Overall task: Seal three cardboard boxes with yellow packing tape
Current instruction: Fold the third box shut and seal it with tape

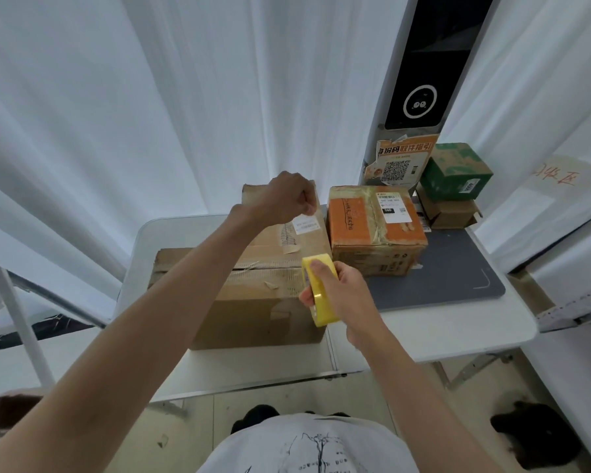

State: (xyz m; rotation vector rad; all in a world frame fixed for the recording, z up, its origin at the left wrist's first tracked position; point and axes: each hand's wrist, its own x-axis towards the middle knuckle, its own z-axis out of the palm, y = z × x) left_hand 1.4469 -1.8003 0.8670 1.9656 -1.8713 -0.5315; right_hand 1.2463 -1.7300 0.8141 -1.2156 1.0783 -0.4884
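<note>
right hand (342,295) wraps yellow tape roll (319,290) at near right corner of big brown box (253,295) on table (423,332). left hand (289,194) above far flap, fingers curled, seemingly pinching pulled tape end; strip itself not discernible. likely stretching tape along seam.

Stuff you couldn't really make out here

The left hand (289,194) covered the big brown box's (253,302) far corner, and the right hand (338,295) hid half the yellow tape roll (316,295). Label (306,226) text was too tiny to read, and both elbows ran off the bottom edge.
</note>
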